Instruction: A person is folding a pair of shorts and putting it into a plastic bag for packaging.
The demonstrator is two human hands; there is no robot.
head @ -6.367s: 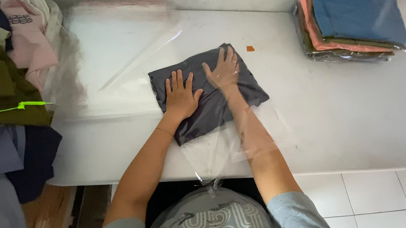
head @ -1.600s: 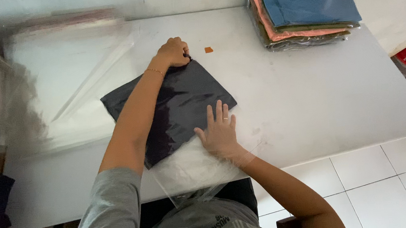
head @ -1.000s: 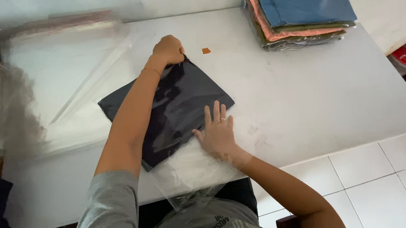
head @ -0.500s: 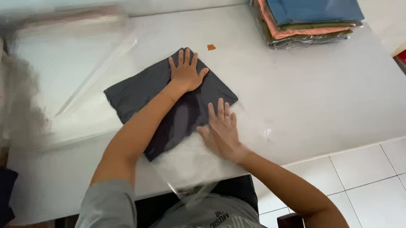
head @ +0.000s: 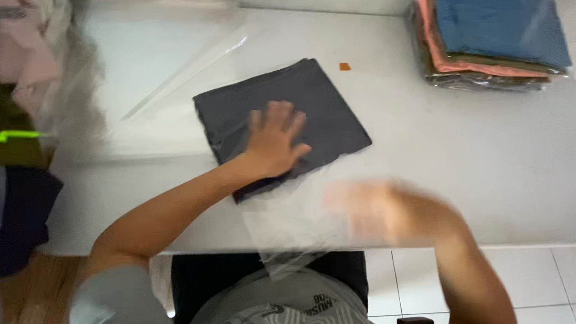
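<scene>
**Flat palm on the bagged dark cloth**

The left hand (head: 274,141) lies palm down with its grip spread flat, fingers fanned, on the folded dark grey garment (head: 281,124) inside a clear plastic bag (head: 286,214). The garment sits near the middle of the white desk (head: 482,159), turned askew: its long axis runs from the near-left toward the far-right corner. The bag's open end trails over the near edge. The right hand (head: 375,210) hangs above that edge, smeared by motion, so its grip cannot be told. A stack of folded coloured garments in plastic (head: 491,26) rests at the far-right corner, its far edge blurred.
</scene>
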